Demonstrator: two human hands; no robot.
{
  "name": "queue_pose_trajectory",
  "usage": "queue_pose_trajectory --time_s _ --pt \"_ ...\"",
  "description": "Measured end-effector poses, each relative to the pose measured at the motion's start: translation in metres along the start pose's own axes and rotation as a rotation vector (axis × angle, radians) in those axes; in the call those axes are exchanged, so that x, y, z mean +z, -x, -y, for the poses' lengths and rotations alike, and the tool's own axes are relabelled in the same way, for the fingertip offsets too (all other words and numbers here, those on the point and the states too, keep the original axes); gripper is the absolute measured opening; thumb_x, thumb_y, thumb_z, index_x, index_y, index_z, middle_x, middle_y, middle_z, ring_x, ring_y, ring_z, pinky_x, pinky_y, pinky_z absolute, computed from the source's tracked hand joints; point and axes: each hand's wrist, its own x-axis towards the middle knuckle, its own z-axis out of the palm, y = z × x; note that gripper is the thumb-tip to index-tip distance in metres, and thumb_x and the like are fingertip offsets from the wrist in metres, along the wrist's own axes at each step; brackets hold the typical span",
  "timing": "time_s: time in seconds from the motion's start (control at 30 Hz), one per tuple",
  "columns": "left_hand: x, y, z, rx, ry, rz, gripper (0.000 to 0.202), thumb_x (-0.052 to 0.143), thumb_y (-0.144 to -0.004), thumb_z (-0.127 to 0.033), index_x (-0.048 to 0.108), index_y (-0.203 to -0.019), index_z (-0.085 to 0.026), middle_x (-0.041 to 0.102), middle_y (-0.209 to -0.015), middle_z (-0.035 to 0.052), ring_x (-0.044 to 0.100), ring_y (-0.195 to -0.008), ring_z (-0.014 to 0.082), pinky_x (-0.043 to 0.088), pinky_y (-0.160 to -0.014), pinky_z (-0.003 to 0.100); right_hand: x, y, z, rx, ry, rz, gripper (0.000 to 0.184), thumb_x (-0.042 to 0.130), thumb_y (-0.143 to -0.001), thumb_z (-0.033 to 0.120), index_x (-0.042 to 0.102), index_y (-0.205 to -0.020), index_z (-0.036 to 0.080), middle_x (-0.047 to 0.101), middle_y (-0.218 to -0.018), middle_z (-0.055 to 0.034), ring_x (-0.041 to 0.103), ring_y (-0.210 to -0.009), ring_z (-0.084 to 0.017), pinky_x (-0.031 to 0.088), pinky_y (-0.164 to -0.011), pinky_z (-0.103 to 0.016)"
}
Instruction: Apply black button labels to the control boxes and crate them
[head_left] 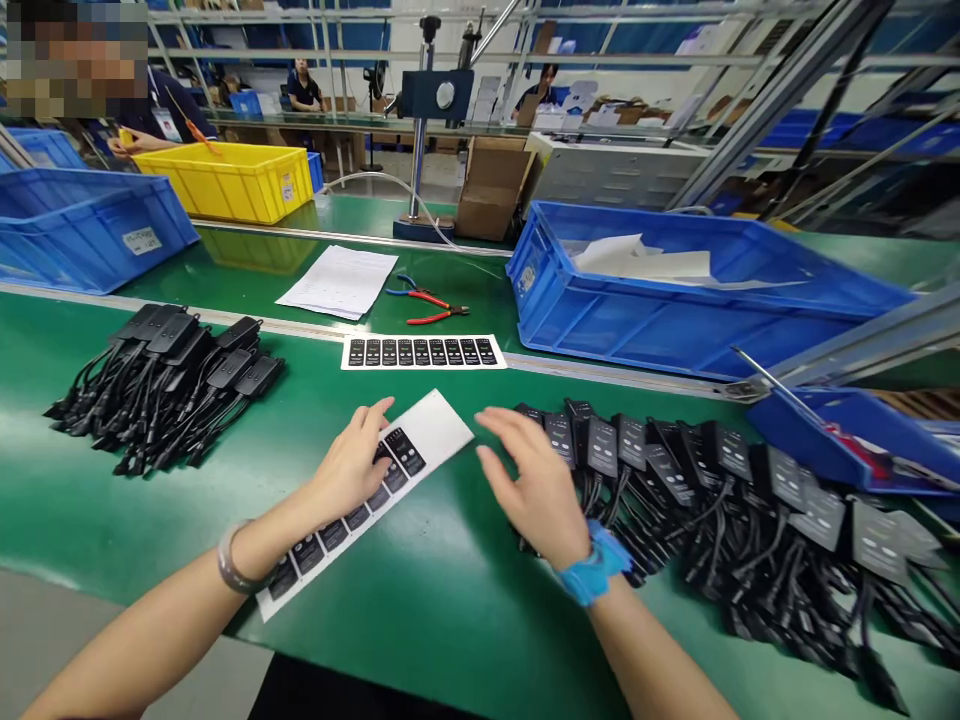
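Observation:
My left hand [352,455] lies on a strip of black labels [394,470], its thumb and fingers apart. The strip slants across the green bench, with bare white backing at its far end. My right hand [536,480] hovers just right of that end, fingers spread and holding nothing. Beside it, to the right, is a long row of black boxes with cables [667,475], their labelled faces up. On the left lies a pile of similar black boxes with cables [172,370]; no labels show on their tops. A second label strip [424,352] lies flat beyond my hands.
Red and blue pliers [431,300] lie near a stack of paper sheets [337,280]. A blue bin [622,320] with papers stands at right, another blue bin [97,235] and a yellow bin [232,185] at left. A metal stand [420,150] rises behind. Other people sit farther back.

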Motion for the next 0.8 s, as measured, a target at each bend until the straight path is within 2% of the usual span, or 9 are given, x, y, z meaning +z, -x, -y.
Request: queue_pose_trajectory --time_s 0.07,0.13,0.2,0.37,0.53,0.7,0.8 --pt "0.003 0.002 -0.003 0.017 0.289 0.049 0.063 0.055 -0.075 -0.006 0.036 -0.133 -0.022 0.061 -0.106 0.0054 0.062 -0.087 0.0180 0.050 -0.083 0.036 0.009 0.004 0.015 -0.089 -0.149 -0.022 0.026 0.053 -0.092 0.015 0.062 -0.116 0.023 0.066 -0.114 -0.0104 0.060 -0.108 -0.026 0.050 -0.092 -0.043" --pt "0.004 0.003 -0.008 0.000 0.559 0.133 0.055 0.058 -0.076 -0.008 0.039 -0.125 -0.022 0.064 -0.095 0.0014 0.062 -0.079 0.0144 0.050 -0.079 0.031 0.017 0.007 0.026 -0.153 -0.199 -0.035 0.024 0.056 -0.091 0.014 0.062 -0.112 0.023 0.069 -0.107 -0.0079 0.061 -0.103 -0.025 0.049 -0.089 -0.042" --pt "0.004 0.005 -0.015 -0.020 0.724 0.191 0.050 0.063 -0.076 -0.011 0.042 -0.120 -0.021 0.066 -0.087 -0.0006 0.062 -0.077 0.0130 0.049 -0.076 0.028 0.022 0.009 0.032 -0.172 -0.222 -0.032 0.023 0.058 -0.091 0.014 0.062 -0.111 0.023 0.071 -0.100 -0.0065 0.062 -0.098 -0.024 0.048 -0.086 -0.042" --pt "0.001 0.008 -0.025 -0.035 0.866 0.237 0.043 0.068 -0.078 -0.016 0.045 -0.114 -0.020 0.070 -0.088 0.0024 0.065 -0.080 0.0132 0.047 -0.077 0.025 0.025 0.009 0.034 -0.092 -0.281 -0.052 0.016 0.058 -0.091 0.014 0.063 -0.103 0.023 0.072 -0.090 -0.0044 0.065 -0.086 -0.021 0.048 -0.079 -0.039" --pt "0.003 0.006 -0.021 -0.098 1.061 0.289 0.051 0.073 -0.080 -0.032 0.041 -0.118 -0.021 0.072 -0.091 0.0059 0.066 -0.073 0.0132 0.045 -0.066 0.023 0.024 0.006 0.031 -0.191 -0.230 -0.112 0.011 0.062 -0.089 0.013 0.064 -0.092 0.023 0.072 -0.090 -0.0042 0.065 -0.088 -0.022 0.045 -0.083 -0.041" --pt "0.006 0.006 -0.020 -0.080 1.028 0.254 0.052 0.075 -0.078 -0.036 0.044 -0.117 -0.020 0.073 -0.095 0.0083 0.069 -0.081 0.0161 0.046 -0.070 0.023 0.024 0.007 0.026 -0.176 -0.176 -0.086 0.014 0.062 -0.090 0.017 0.067 -0.102 0.022 0.071 -0.090 -0.0056 0.063 -0.086 -0.022 0.045 -0.077 -0.039" --pt "0.008 0.007 -0.019 -0.092 1.054 0.258 0.055 0.076 -0.077 -0.038 0.044 -0.118 -0.020 0.073 -0.093 0.0080 0.069 -0.076 0.0160 0.046 -0.066 0.023 0.024 0.007 0.025 -0.242 -0.123 -0.092 0.015 0.062 -0.089 0.016 0.068 -0.101 0.022 0.073 -0.090 -0.0054 0.065 -0.084 -0.022 0.044 -0.077 -0.039"
